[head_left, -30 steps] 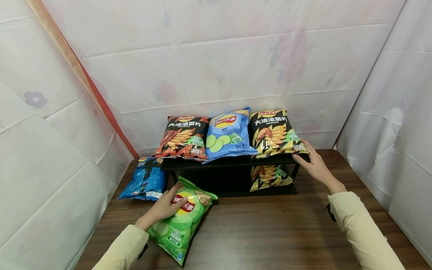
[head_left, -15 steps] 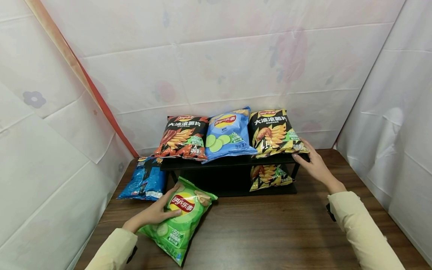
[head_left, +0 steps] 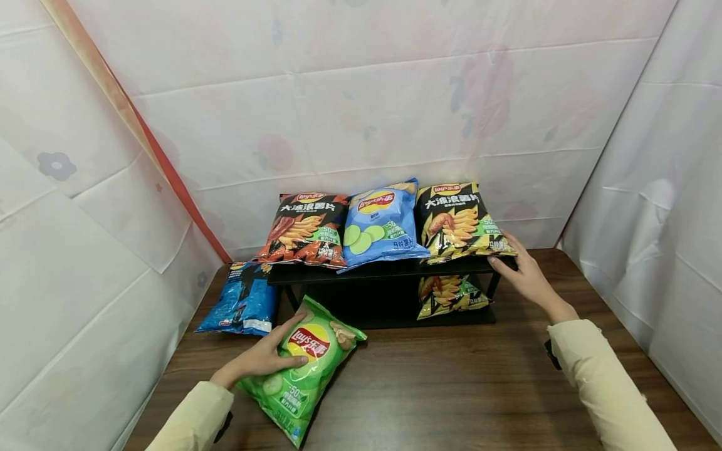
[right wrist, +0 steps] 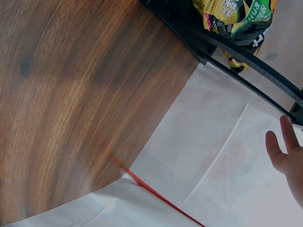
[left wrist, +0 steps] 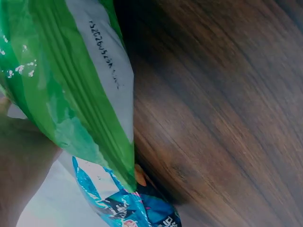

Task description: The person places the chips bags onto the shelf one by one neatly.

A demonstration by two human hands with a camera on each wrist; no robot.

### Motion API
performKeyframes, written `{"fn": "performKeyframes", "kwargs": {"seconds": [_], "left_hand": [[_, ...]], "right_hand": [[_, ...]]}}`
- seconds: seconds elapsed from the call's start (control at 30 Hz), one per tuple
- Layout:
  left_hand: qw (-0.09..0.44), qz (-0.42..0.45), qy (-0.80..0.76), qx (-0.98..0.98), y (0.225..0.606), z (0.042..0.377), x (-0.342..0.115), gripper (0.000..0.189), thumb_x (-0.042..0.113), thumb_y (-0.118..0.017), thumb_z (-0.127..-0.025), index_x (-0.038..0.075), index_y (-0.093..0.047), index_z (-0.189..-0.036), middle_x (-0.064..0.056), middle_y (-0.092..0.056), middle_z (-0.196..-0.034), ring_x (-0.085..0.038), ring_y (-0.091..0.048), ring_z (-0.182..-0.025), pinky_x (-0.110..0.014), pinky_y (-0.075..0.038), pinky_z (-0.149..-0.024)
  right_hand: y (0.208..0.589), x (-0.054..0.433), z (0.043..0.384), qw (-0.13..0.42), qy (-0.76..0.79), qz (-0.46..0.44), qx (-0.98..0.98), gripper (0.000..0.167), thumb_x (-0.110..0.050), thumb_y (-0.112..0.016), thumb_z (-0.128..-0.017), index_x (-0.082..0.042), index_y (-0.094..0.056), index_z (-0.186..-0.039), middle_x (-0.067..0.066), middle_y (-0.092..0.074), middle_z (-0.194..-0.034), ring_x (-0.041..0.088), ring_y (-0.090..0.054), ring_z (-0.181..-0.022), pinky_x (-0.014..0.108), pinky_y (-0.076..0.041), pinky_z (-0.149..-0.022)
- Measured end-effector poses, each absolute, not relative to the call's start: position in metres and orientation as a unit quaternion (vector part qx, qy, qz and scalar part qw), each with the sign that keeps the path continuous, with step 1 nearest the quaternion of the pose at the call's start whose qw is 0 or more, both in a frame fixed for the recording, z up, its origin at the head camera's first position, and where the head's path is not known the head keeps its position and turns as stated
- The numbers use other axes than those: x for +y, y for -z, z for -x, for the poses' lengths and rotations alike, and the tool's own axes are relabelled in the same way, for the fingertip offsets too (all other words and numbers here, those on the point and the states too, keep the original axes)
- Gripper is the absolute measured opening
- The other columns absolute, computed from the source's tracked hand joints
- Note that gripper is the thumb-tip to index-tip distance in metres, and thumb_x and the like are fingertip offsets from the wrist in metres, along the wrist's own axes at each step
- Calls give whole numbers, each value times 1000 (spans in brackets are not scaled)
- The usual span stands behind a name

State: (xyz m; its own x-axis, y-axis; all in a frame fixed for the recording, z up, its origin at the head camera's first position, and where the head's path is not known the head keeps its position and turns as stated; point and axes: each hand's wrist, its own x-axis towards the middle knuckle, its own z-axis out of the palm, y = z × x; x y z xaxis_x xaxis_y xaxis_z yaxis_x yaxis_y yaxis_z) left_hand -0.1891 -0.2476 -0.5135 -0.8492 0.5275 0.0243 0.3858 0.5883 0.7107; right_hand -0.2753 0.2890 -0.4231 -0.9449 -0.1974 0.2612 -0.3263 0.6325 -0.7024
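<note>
We are grasping the green chip bag [head_left: 299, 391] in our left hand [head_left: 262, 360], thumb spread from fingers, while our right hand [head_left: 527, 279], fingers nearly straight, is touching the black shelf's [head_left: 383, 271] right end. Before the shelf's left half, the bag is slanting lengthwise, its top pointing away and rightward.

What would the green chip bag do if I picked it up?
The green chip bag probably gives when squeezed, as it looks puffed and creased. It may feel slippery, since its surface shines. Rolling seems unlikely, given its flat sealed end.
</note>
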Motion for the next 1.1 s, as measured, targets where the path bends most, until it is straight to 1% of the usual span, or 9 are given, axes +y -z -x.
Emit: {"fn": "performKeyframes", "kwargs": {"seconds": [0.1,0.23,0.3,0.37,0.43,0.53,0.7,0.93,1.1], "left_hand": [[86,-250,-364,893,512,189,-246,83,34,-67,-82,15,-19,-147,-13,-47,-122,-21,-47,-98,-33,-44,-74],[71,-251,-357,897,507,188,-242,82,35,-68,-80,15,-25,-146,-15,-44,-133,-27,-48,-104,-42,-43,-76],[65,-251,-350,900,504,187,-240,81,36,-68,-80,14,-27,-145,-16,-42,-137,-28,-49,-105,-44,-43,-76],[63,-247,-347,902,501,187,-239,80,37,-68,-79,14,-28,-145,-16,-42,-137,-28,-50,-104,-43,-44,-75],[65,-238,-344,906,500,188,-237,80,38,-68,-80,14,-28,-145,-16,-45,-133,-27,-51,-101,-40,-44,-72],[71,-221,-347,909,498,189,-235,80,39,-68,-80,16,-27,-145,-15,-46,-132,-24,-51,-100,-36,-44,-71],[71,-197,-352,912,496,191,-229,80,41,-68,-79,18,-28,-145,-16,-47,-129,-24,-52,-100,-37,-45,-71],[41,-186,-366,911,491,194,-216,79,42,-66,-80,18,-28,-144,-14,-38,-142,-34,-48,-116,-46,-46,-81],[14,-192,-384,903,489,198,-205,77,39,-68,-80,18,-29,-144,-11,-39,-141,-32,-51,-113,-42,-47,-79]], "right_hand": [[423,289,275,79,-403,-145,-900,70,-36,-49,-93,-24,-9,-149,18,-7,-153,49,-13,-135,71,-19,-96],[423,290,275,75,-403,-140,-901,70,-37,-49,-93,-26,-8,-149,17,-6,-153,48,-12,-135,70,-18,-97],[423,289,275,75,-402,-139,-902,70,-37,-49,-93,-27,-8,-148,17,-6,-153,48,-12,-135,70,-19,-97],[423,289,274,75,-401,-139,-902,70,-37,-49,-93,-26,-8,-148,17,-7,-153,48,-13,-135,70,-19,-97],[423,289,274,78,-400,-141,-902,70,-37,-49,-93,-26,-9,-149,18,-8,-153,48,-13,-135,71,-19,-96],[423,289,274,79,-399,-142,-902,70,-37,-49,-93,-26,-8,-149,19,-8,-152,49,-14,-134,71,-19,-96],[424,289,275,81,-400,-144,-901,69,-37,-49,-93,-27,-9,-148,17,-7,-153,48,-14,-134,71,-19,-95],[424,289,276,83,-402,-145,-900,70,-37,-49,-93,-26,-9,-149,18,-7,-153,49,-14,-134,72,-19,-95],[424,289,275,81,-404,-142,-900,70,-37,-49,-93,-26,-9,-149,17,-7,-153,49,-14,-134,72,-19,-95]]}}
